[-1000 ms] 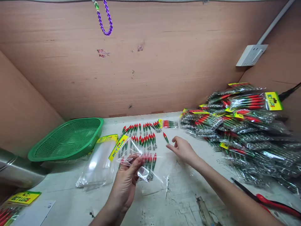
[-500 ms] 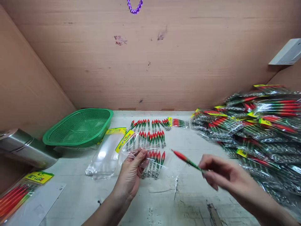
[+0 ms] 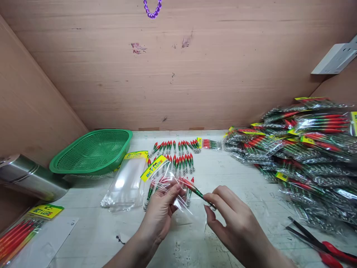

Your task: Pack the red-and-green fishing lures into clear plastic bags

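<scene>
My left hand (image 3: 163, 208) pinches a clear plastic bag (image 3: 185, 210) whose yellow BCT LURE header (image 3: 153, 168) tilts up to the left. Between the thumb and fingers of my right hand (image 3: 231, 219) is the hooked end of a red and green squid jig (image 3: 196, 189). Its red nose points left and lies at the bag's mouth; whether it is inside, I cannot tell. Behind the bag, more jigs (image 3: 182, 163) lie in rows on the white table, partly seen through the plastic. A stack of flat bags (image 3: 126, 182) rests left of my left hand.
Filled jig packs (image 3: 306, 149) are heaped at the right. Red-handled scissors (image 3: 320, 243) lie at the front right. At the left are a green basket (image 3: 90, 152), a metal cylinder (image 3: 33, 176) and a pack of orange-red jigs (image 3: 19, 234). Wooden panels stand behind and left.
My right hand has moved left, bringing the jig to the bag in my left hand. The view has shifted slightly, and the scissors now show at the right.
</scene>
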